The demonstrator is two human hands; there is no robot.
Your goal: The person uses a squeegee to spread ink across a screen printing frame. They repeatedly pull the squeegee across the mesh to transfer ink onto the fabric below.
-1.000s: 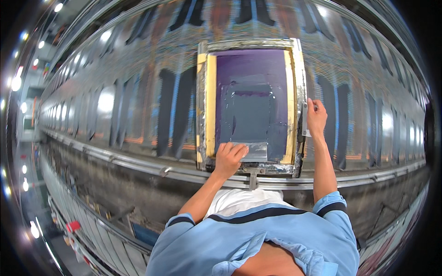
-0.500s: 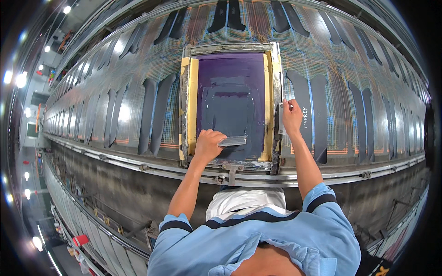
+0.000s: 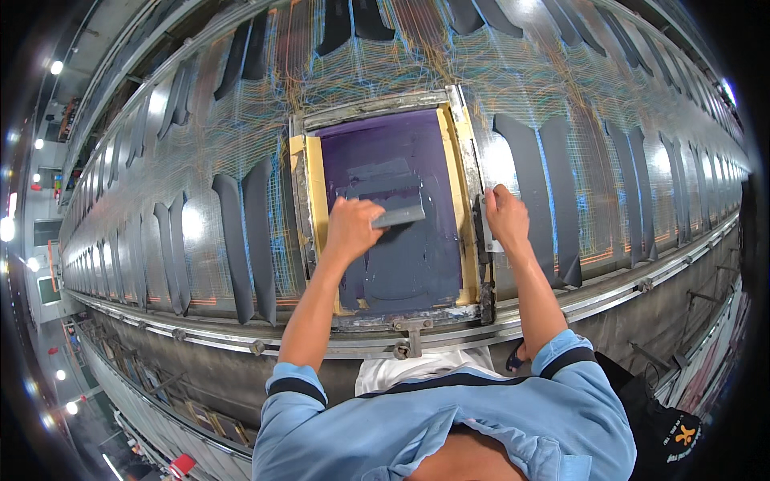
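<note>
A screen-printing frame (image 3: 377, 107) lies on the long table, its mesh purple at the far end and coated with dark grey ink (image 3: 409, 268) nearer me. My left hand (image 3: 350, 231) is closed round one end of a grey squeegee (image 3: 401, 216), whose blade lies across the mesh about midway up. At the frame's right side my right hand (image 3: 506, 215) is closed on a small metal handle (image 3: 489, 232); its fingers partly cover the handle. Just right of that hand lies a pair of dark strips (image 3: 559, 184).
More paired dark strips (image 3: 255, 232) lie in rows on both sides of the table, over colored guide lines. A metal rail (image 3: 216, 340) with bolts runs along the near edge. A person's sandaled foot (image 3: 517, 357) shows below it.
My left hand has moved the squeegee away from me, from the near end to mid-mesh. The view has tilted. Light lettering beside my right hand no longer shows.
</note>
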